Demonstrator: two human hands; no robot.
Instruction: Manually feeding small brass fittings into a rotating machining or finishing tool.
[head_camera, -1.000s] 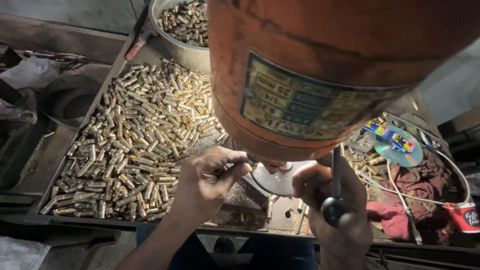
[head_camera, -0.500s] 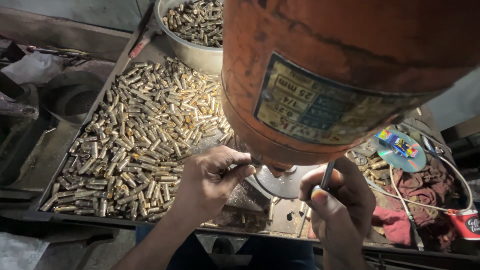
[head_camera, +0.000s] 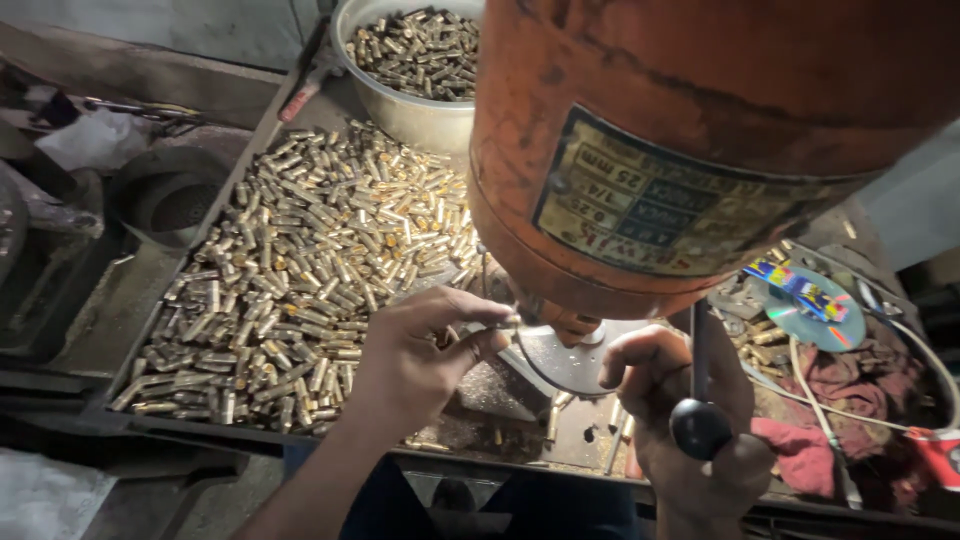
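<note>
The head view looks down on a dark, grimy metal desk with a raised lip, littered with filings and dust; the room around it is dim. Across its left half lies a heap of small brass cylinders, short, shiny and tumbled every way. At the far edge stands a round steel bowl filled with more of them. A big orange machine housing, scuffed and rusty with a worn rectangular plate, hangs over the middle. Under it sits a round grey metal plate. On the right lie a shiny disc, a red rag and a white cable.

The left hand has its fingers pinched on one small brass piece held just beneath the housing, above the plate. The right hand has fingers clenched around a dark lever ending in a black ball knob, near the front right.
</note>
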